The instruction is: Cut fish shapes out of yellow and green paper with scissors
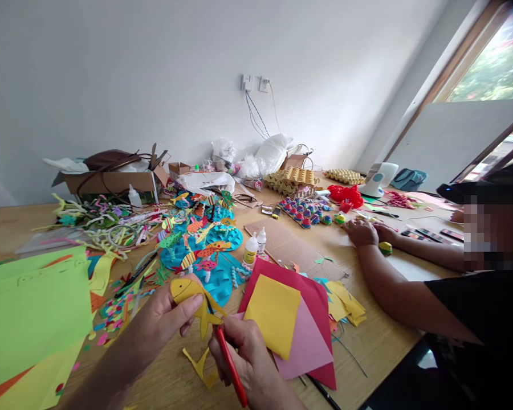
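Observation:
Between thumb and fingers, my left hand (175,310) pinches a yellow paper fish (183,289) with a drawn eye and gill line. My right hand (250,347) grips red-handled scissors (231,364), whose blades meet the paper by the fish's tail. Yellow paper offcuts (200,364) lie on the table below my hands. Just right of them is a stack of sheets: a yellow sheet (273,313) on top, then a pink sheet (310,347) and a red sheet (260,273). Decorated paper fish on blue bases (224,273) stand beyond my left hand.
Two glue bottles (251,249) stand past the sheets. Green paper (34,319) covers the left side, near scattered confetti (105,324). A cardboard box (111,185) and egg trays (293,181) sit at the back. On the right, a co-worker's hands (363,232) rest near painted egg-carton pieces (305,213).

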The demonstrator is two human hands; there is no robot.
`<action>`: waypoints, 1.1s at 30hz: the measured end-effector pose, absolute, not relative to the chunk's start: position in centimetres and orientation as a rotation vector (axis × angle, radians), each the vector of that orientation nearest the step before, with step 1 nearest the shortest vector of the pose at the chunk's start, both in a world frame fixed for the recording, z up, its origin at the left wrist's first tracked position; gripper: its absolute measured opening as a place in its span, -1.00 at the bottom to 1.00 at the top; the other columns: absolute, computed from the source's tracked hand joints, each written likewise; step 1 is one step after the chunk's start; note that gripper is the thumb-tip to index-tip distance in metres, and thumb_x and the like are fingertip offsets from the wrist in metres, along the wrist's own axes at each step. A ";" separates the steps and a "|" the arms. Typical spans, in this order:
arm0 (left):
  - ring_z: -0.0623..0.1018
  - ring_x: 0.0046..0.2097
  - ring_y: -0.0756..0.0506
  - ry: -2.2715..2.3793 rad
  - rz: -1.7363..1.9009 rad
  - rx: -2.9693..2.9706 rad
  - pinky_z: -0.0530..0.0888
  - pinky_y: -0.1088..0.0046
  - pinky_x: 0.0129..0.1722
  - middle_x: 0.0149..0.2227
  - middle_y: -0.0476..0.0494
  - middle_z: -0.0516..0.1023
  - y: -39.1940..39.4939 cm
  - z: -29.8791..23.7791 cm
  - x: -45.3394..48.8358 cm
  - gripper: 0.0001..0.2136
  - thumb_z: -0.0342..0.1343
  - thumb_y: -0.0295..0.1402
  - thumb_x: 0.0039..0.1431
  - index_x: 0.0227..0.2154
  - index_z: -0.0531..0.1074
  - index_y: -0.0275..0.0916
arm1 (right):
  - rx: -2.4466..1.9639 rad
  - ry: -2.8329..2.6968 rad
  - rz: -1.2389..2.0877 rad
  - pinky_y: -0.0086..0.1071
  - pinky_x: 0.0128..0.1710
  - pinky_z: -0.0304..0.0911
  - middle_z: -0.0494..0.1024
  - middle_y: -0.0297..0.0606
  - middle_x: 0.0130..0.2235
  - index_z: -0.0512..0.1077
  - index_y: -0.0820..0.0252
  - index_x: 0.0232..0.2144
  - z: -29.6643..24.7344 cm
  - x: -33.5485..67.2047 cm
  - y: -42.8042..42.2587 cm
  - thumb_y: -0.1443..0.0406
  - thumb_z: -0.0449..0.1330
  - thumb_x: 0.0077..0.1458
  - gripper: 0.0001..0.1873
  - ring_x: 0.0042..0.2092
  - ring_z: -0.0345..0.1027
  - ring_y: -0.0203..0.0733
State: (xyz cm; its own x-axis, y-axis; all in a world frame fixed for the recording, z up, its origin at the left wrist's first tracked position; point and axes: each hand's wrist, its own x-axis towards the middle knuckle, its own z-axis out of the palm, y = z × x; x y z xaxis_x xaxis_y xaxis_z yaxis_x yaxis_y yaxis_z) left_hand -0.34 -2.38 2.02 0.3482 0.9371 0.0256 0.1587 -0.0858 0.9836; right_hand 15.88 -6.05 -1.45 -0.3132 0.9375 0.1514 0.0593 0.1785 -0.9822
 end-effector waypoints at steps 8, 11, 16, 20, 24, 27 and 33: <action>0.25 -0.50 0.01 0.987 0.851 1.579 0.24 0.52 -0.49 -0.58 0.10 0.21 -2.3 1.8 -0.1 -0.75 -0.07 -0.23 0.22 -0.55 0.24 -0.18 | -0.987 -1.578 1.246 -0.53 -0.63 -0.13 0.02 -0.49 -0.66 0.08 0.16 -0.65 -1.0 15.6 -5.9 0.11 0.07 0.11 -0.59 -0.59 -0.11 -0.41; 0.24 -0.50 0.01 0.985 0.838 1.565 0.23 0.52 -0.49 -0.56 0.10 0.21 -2.3 1.8 -0.2 -0.76 -0.07 -0.22 0.23 -0.52 0.26 -0.18 | -0.964 -1.587 1.290 -0.54 -0.63 -0.10 0.07 -0.49 -0.65 0.13 0.17 -0.62 -1.0 15.7 -6.0 0.15 0.05 0.12 -0.66 -0.60 -0.07 -0.41; 0.22 -0.49 0.00 1.016 0.848 1.601 0.22 0.51 -0.49 -0.56 0.11 0.19 -2.4 2.0 -0.3 -0.76 -0.07 -0.22 0.23 -0.53 0.24 -0.17 | -0.926 -1.583 1.316 -0.54 -0.64 -0.07 0.13 -0.47 -0.66 0.13 0.17 -0.61 -1.3 15.7 -6.1 0.16 0.02 0.13 -0.66 -0.61 -0.01 -0.41; 0.22 -0.49 0.00 1.002 0.836 1.609 0.22 0.51 -0.49 -0.56 0.11 0.19 -2.4 2.0 -0.4 -0.76 -0.08 -0.22 0.23 -0.52 0.24 -0.17 | -0.915 -1.578 1.296 -0.54 -0.63 -0.09 0.09 -0.47 -0.63 0.16 0.18 -0.62 -1.6 15.7 -6.0 0.14 0.04 0.13 -0.65 -0.60 -0.06 -0.42; 0.22 -0.49 0.01 0.979 0.808 1.609 0.22 0.50 -0.48 -0.56 0.11 0.20 -2.3 2.1 -0.5 -0.74 -0.09 -0.21 0.24 -0.53 0.24 -0.18 | -0.893 -1.557 1.298 -0.54 -0.64 -0.14 0.05 -0.48 -0.63 0.12 0.18 -0.64 -1.8 15.8 -6.0 0.10 0.05 0.14 -0.59 -0.59 -0.09 -0.42; 0.22 -0.50 0.02 0.964 0.815 1.603 0.22 0.50 -0.48 -0.57 0.11 0.20 -2.2 2.1 -0.4 -0.74 -0.07 -0.22 0.23 -0.55 0.23 -0.18 | -0.886 -1.562 1.295 -0.54 -0.65 -0.17 0.04 -0.48 -0.64 0.10 0.18 -0.65 -1.8 15.8 -6.0 0.07 0.04 0.15 -0.56 -0.59 -0.12 -0.42; 0.23 -0.50 0.02 0.972 0.824 1.563 0.22 0.51 -0.50 -0.56 0.11 0.21 -2.1 1.9 -0.5 -0.73 -0.05 -0.18 0.22 -0.54 0.25 -0.19 | -0.950 -1.560 1.265 -0.53 -0.64 -0.21 -0.01 -0.50 -0.66 0.05 0.17 -0.66 -1.7 16.0 -6.0 0.09 0.11 0.11 -0.53 -0.59 -0.16 -0.44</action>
